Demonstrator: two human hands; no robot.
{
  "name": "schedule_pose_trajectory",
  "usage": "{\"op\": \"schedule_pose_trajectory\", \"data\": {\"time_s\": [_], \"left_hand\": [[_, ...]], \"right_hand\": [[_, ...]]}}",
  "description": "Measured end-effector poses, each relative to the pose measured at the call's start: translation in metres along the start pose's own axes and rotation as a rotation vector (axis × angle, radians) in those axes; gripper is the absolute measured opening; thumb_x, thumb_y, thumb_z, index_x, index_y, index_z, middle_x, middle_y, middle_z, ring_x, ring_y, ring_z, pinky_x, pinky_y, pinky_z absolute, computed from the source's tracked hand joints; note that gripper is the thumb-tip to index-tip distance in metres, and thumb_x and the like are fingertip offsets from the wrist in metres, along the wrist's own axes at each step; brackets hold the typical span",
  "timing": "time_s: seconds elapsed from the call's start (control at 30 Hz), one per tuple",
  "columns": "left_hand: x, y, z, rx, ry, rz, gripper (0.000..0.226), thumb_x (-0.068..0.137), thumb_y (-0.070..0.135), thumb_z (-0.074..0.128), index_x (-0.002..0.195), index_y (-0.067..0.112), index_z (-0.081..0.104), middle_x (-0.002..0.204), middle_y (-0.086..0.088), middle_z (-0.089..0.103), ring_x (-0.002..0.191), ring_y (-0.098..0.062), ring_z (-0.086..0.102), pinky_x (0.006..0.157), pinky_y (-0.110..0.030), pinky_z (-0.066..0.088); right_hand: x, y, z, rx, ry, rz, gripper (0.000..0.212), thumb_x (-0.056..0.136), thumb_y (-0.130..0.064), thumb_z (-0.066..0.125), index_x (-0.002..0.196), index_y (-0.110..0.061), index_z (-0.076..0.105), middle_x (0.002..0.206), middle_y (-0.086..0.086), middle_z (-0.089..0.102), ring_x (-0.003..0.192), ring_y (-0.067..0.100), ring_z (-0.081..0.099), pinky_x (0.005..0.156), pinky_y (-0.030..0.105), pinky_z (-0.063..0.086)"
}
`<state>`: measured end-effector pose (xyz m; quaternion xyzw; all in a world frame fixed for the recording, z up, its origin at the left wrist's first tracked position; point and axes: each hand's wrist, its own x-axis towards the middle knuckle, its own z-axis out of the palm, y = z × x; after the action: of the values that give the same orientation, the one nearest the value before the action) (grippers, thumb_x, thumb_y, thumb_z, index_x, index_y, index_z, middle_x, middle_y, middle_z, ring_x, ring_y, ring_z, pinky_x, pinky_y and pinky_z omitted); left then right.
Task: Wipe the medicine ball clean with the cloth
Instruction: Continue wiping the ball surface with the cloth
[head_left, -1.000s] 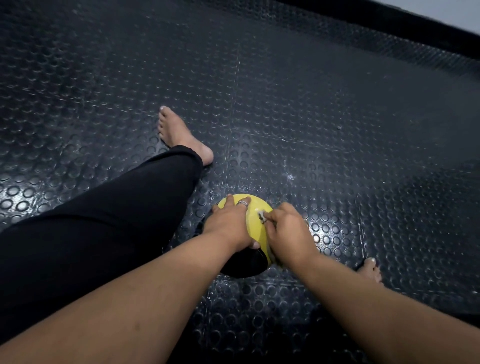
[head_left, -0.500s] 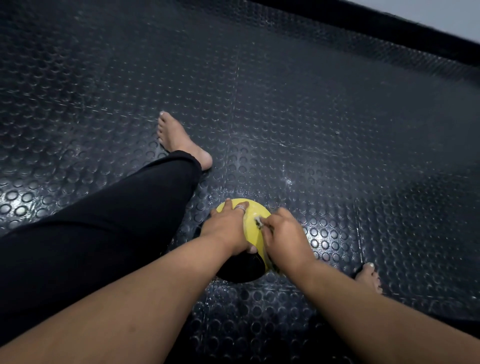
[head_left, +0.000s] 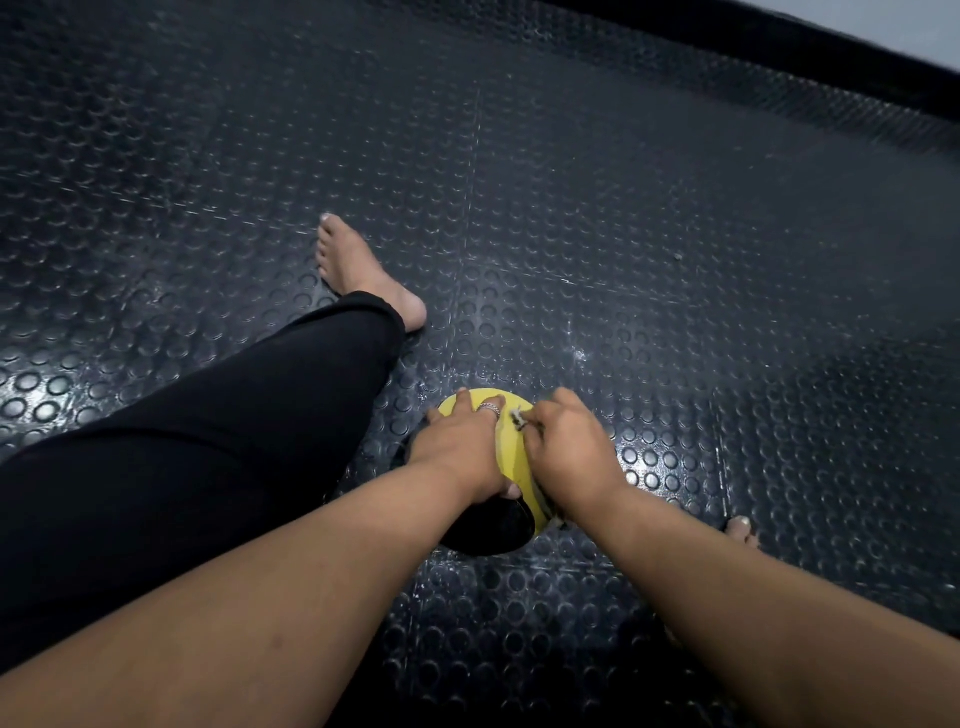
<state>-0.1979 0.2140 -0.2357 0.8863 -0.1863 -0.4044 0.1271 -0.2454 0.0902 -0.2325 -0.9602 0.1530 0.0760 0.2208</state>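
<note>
A yellow and black medicine ball (head_left: 514, 457) sits on the dark studded floor mat between my legs. My left hand (head_left: 462, 449) lies over its left side with fingers spread across the top and the thumb on the black part, steadying it. My right hand (head_left: 569, 449) is curled on the ball's right side and grips a small cloth (head_left: 519, 418). Only a pale frayed bit of the cloth shows at the fingertips, and another scrap peeks out under the wrist; the rest is hidden in the fist.
My left leg (head_left: 218, 447) in black trousers stretches out to the left of the ball, its bare foot (head_left: 358, 270) on the mat. Toes of my other foot (head_left: 740, 530) show right of the ball. A raised dark edge (head_left: 779, 57) borders the mat at the far right.
Both hands stay on the ball. My right hand with the cloth has shifted slightly up and toward the ball's top. The view has tilted a little.
</note>
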Motion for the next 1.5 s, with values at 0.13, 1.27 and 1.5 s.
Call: {"op": "schedule_pose_trajectory", "data": {"time_s": [0.13,1.27,1.5], "left_hand": [[-0.001,0.002,0.003,-0.008,-0.003,0.001,0.111,0.073,0.046,0.081,0.155,0.036,0.007,0.164,-0.001,-0.004,0.148,-0.039,0.008,0.113,-0.049,0.033],[-0.014,0.004,0.006,-0.124,0.195,-0.015,0.098,0.068,0.047,0.084,0.145,0.015,0.033,0.145,-0.006,0.03,0.136,-0.025,0.033,0.108,-0.039,0.038],[-0.007,-0.001,0.007,-0.14,0.049,-0.115,0.116,0.07,0.047,0.083,0.154,0.04,0.003,0.163,-0.007,-0.008,0.146,-0.042,0.012,0.113,-0.055,0.03]], "right_hand": [[-0.034,0.006,0.002,0.04,0.0,-0.091,0.019,0.091,-0.013,0.053,0.097,-0.005,0.07,0.091,0.005,0.05,0.083,0.026,0.055,0.076,0.036,0.048],[-0.027,0.012,0.003,0.247,0.029,0.295,0.02,0.088,-0.03,0.061,0.106,-0.021,0.064,0.122,0.003,0.055,0.117,0.026,0.047,0.097,0.032,0.041],[-0.024,0.018,-0.005,0.328,-0.015,0.359,0.04,0.096,-0.025,0.051,0.133,-0.01,0.052,0.143,0.008,0.031,0.118,0.016,0.046,0.094,0.011,0.028]]}}
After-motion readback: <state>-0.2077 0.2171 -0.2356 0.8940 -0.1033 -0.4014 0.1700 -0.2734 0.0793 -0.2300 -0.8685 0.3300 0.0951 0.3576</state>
